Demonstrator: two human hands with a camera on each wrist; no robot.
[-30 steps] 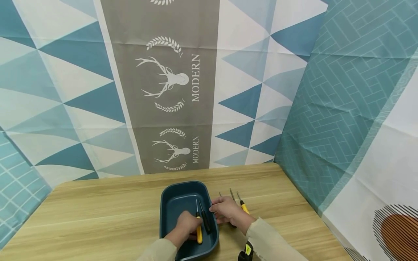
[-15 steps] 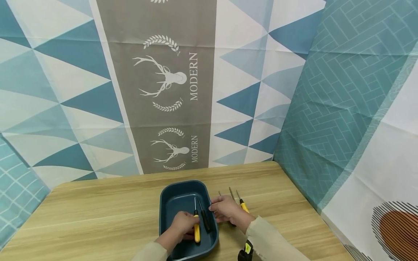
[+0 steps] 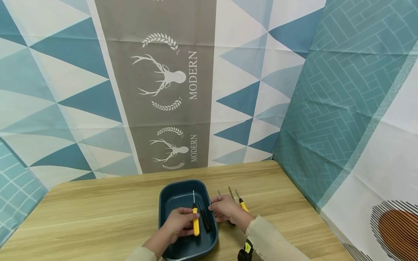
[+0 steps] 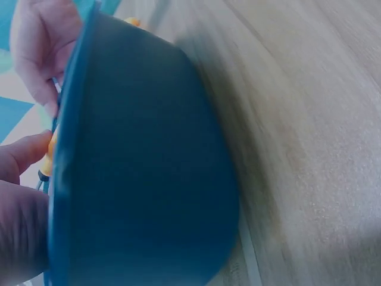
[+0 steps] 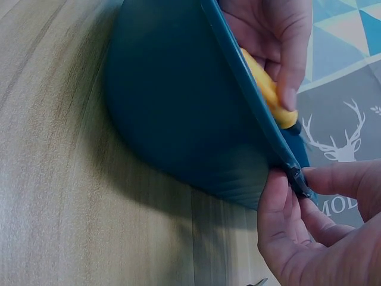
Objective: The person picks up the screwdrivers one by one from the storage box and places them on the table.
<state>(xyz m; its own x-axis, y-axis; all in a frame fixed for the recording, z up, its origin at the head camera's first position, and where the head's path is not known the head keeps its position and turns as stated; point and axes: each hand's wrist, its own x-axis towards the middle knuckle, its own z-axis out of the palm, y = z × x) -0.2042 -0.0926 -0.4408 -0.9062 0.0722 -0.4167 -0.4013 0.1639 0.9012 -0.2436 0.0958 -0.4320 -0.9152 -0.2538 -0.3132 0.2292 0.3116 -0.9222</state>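
Note:
My left hand (image 3: 179,223) pinches the yellow handle of a screwdriver (image 3: 196,224) over the inside of a dark blue rectangular bin (image 3: 163,197). The screwdriver's thin shaft points toward the bin's far end. Just right of it in the bin lies a black-handled screwdriver (image 3: 205,222). My right hand (image 3: 226,210) grips the bin's right rim. Thumb and fingers on either side of that rim show in the right wrist view, where the yellow handle (image 5: 268,89) sits between the left fingers. From the left wrist, the bin's outer wall (image 4: 143,143) hides most of the inside.
Right of the bin, a yellow-and-black screwdriver (image 3: 243,205) and metal shafts (image 3: 231,193) lie on the wooden table (image 3: 107,214), partly behind the right hand. A black item with a yellow label (image 3: 246,250) is beside the right sleeve. Patterned cloth (image 3: 173,90) hangs behind the table.
My left hand has moved slightly left and up, and the yellow screwdriver has shifted up with it, away from the black-handled one. The right hand stays on the rim.

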